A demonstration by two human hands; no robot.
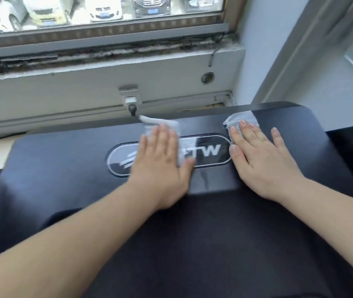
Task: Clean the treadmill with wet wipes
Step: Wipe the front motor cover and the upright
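Note:
The black treadmill motor cover [63, 160] fills the middle of the view, with an oval logo plate [210, 151] at its centre. My left hand [160, 160] lies flat on the logo's left half, fingers straight, pressing a white wet wipe [160, 122] that sticks out past its fingertips. My right hand [259, 155] lies flat to the right of the logo, fingers spread, pressing a second white wet wipe [242, 118] near the cover's far edge. The dark running belt [203, 244] stretches toward me beneath both forearms.
A grey wall and window sill [106, 82] stand just behind the treadmill, with a small wall fitting [130, 102] near the cover's far edge. Parked cars show through the window [106, 9]. A pale door frame [300, 50] rises at the right.

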